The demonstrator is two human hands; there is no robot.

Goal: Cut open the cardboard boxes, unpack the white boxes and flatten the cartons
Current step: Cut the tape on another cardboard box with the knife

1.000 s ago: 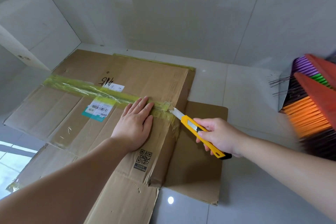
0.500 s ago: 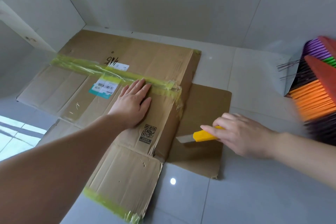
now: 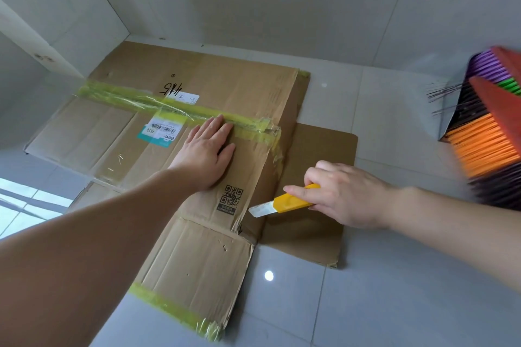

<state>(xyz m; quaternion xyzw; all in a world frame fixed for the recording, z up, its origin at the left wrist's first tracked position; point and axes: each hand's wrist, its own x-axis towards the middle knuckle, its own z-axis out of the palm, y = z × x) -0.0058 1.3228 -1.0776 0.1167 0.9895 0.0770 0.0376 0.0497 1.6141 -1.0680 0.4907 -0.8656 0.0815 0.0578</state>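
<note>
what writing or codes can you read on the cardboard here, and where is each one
"445", handwritten in black and upside down, on the flattened carton, reading uncertain.
Shipping label with teal edge: barcode and print, too small to read.
White sticker beside the handwriting: too small to read.
QR code printed near the left hand: caption under it is blurred.
Yellow utility knife: no text visible.

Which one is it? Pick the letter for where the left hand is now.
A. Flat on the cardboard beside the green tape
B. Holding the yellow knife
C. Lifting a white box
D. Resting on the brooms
A: the left hand lies flat, fingers straight, on the cardboard with its fingertips at the green tape; the right hand holds the knife.
</note>
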